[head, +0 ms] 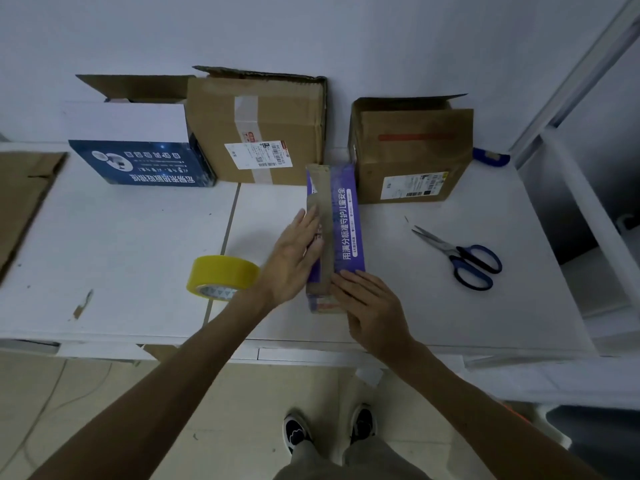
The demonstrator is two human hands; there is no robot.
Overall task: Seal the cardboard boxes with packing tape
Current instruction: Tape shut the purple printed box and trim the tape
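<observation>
Both grips (pixel 294 258) (pixel 372 306) apparently flat atop box (pixel 346 220)

Matt brown cardboard boxes (pixel 258 129) stand on a smooth white counter (pixel 121 237). The purple box (pixel 343 220) looks glossy-printed. The yellow tape roll (pixel 223 277) is shiny plastic; the scissors (pixel 457 256) have metal blades and blue plastic handles.

- flattened cardboard sheet (pixel 24 202) was cut off at left edge
- blue object (pixel 490 156) sat half hidden behind brown carton (pixel 412 157)
- shipping label (pixel 258 154) print was unreadably small
- near end of purple box (pixel 346 220) lay under right hand (pixel 372 306)
</observation>
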